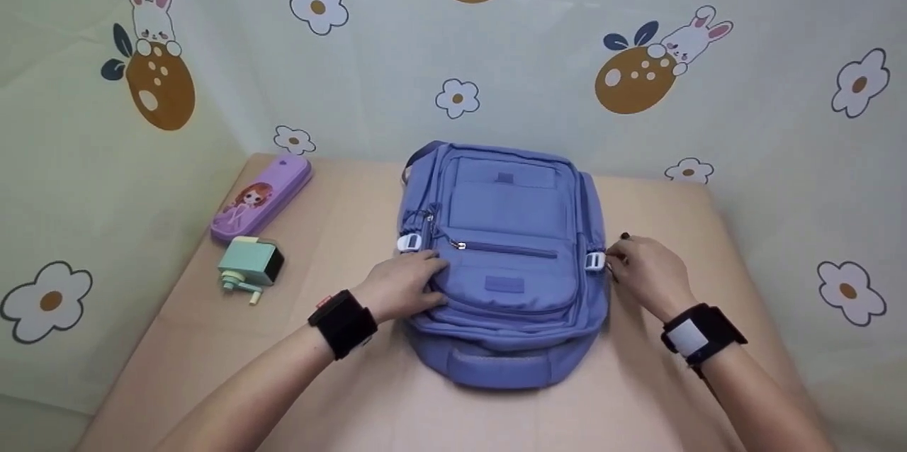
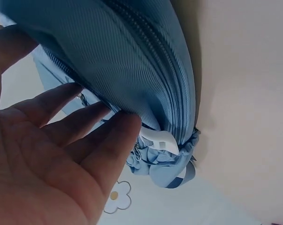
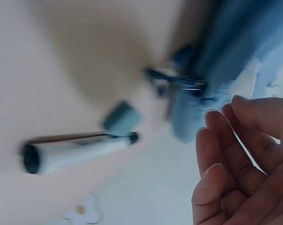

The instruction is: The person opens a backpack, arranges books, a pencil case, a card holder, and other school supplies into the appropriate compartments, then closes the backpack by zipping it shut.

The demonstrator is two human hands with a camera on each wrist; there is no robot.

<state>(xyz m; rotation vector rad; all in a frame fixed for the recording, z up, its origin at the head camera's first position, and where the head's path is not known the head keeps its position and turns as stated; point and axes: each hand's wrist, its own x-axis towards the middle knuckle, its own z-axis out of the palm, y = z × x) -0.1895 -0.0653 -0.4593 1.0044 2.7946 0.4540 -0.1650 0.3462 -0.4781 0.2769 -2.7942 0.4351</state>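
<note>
A blue backpack point(image 1: 510, 207) lies front side up on the table, its carry handle point(image 1: 499, 368) toward me. My left hand point(image 1: 404, 285) rests on its left side, fingers fairly straight against the fabric below a white buckle point(image 2: 160, 141). At the opposite side, my right hand point(image 1: 652, 275) is beside the right white buckle point(image 1: 595, 261). In the right wrist view its fingers point(image 3: 211, 147) are loosely bent with nothing between them. Beyond them, blurred, are a dark blue strap end point(image 3: 164, 77), a white cylinder with dark ends point(image 3: 82, 152) and a small teal block point(image 3: 121, 118).
To the left on the table point(image 1: 340, 211) lie a purple pencil case point(image 1: 262, 197) with a doll picture and a mint-green crank pencil sharpener point(image 1: 249, 264). A printed curtain point(image 1: 382, 69) hangs behind the table and along its sides.
</note>
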